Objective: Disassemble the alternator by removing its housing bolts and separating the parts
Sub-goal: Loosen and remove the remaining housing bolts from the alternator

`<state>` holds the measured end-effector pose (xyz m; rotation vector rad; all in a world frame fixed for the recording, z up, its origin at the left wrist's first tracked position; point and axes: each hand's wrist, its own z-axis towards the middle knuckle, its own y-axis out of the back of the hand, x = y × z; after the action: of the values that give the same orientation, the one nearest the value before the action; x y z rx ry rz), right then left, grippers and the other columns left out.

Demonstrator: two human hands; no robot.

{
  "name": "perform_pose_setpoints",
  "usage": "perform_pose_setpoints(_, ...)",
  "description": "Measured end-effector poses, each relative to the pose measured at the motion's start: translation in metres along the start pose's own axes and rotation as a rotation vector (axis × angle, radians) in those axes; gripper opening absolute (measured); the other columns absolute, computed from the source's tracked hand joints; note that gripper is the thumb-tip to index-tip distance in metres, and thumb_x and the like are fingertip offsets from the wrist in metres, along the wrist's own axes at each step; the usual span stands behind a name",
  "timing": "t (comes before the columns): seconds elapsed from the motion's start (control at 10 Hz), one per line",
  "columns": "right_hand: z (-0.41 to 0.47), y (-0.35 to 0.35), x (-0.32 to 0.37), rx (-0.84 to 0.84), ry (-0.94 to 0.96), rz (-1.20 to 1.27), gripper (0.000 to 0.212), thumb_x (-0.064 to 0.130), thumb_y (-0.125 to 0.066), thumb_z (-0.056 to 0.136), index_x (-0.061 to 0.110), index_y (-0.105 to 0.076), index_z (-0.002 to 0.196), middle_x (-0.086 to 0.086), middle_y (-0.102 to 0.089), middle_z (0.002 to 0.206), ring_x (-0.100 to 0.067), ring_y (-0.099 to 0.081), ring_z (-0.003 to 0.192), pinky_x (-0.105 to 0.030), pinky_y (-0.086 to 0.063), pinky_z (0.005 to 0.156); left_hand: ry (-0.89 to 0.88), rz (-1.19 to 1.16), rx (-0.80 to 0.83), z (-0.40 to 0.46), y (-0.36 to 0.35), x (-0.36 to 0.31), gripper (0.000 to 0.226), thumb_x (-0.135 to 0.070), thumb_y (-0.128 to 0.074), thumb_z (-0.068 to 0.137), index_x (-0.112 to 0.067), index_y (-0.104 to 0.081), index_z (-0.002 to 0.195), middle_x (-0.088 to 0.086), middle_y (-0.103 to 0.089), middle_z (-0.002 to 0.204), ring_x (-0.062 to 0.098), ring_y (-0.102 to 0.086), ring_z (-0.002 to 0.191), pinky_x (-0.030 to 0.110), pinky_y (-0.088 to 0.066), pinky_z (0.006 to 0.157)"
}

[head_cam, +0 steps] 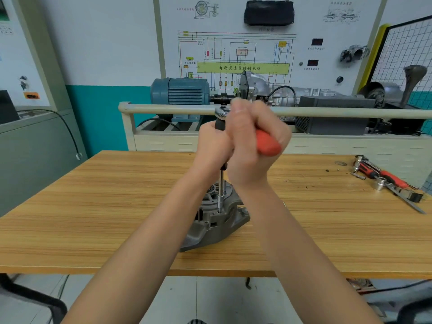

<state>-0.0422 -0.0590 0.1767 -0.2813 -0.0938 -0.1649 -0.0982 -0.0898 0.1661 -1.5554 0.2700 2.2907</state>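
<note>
Alternator [215,220] sits mid-table [93,206]; both hands clasp a ratchet [266,145], left hand [211,146] round its extension bar [221,183], right hand [254,139] round the red handle. Wall board [243,67] reads 自动变速器控制电脑. Loose tools [385,178] lie far right.

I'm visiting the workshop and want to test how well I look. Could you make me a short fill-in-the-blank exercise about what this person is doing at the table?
1. The right hand grips a ratchet handle coloured ____.
2. The extension bar reaches straight down to a bolt on the grey ____.
3. The left hand holds the tool's black upper part, just ____ the ratchet head.
4. Spare tools lie on the wooden table at its far ____ side.

Missing words: red; alternator; below; right
</note>
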Motion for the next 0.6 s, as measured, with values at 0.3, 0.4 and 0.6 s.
perform_pose_setpoints(0.3,0.031,0.054,-0.038,-0.499,-0.765,0.91,0.047,0.012,-0.041,0.085,0.017,-0.034,0.039,0.004,-0.024,0.034,-0.01,-0.021,0.03,-0.023,-0.019,0.039,0.056,-0.185,0.417,0.012,0.021,0.003,0.037,-0.007,-0.059,0.082,-0.016,-0.041,0.051,-0.003,-0.034,0.043,0.012,-0.031,0.037,0.02,-0.025,0.043)
perform_pose_setpoints(0.4,0.033,0.056,-0.038,-0.562,-0.768,0.963,0.044,0.011,-0.043,0.082,0.016,-0.034,0.039,0.004,-0.023,0.034,-0.011,-0.02,0.03,-0.023,-0.017,0.04,0.071,-0.142,0.393,0.012,0.015,0.005,0.051,-0.006,-0.056,0.09,-0.02,-0.034,0.047,-0.007,-0.027,0.038,0.008,-0.021,0.031,0.017,-0.018,0.038)
perform_pose_setpoints(0.6,0.024,0.04,-0.019,-0.344,-0.559,0.686,0.053,0.008,-0.036,0.092,0.018,-0.035,0.04,0.004,-0.026,0.036,-0.011,-0.021,0.035,-0.027,-0.022,0.041,0.032,-0.124,0.064,0.011,0.004,0.005,0.052,0.003,-0.054,0.087,-0.023,-0.03,0.048,-0.007,-0.025,0.038,0.008,-0.017,0.032,0.016,-0.017,0.037)
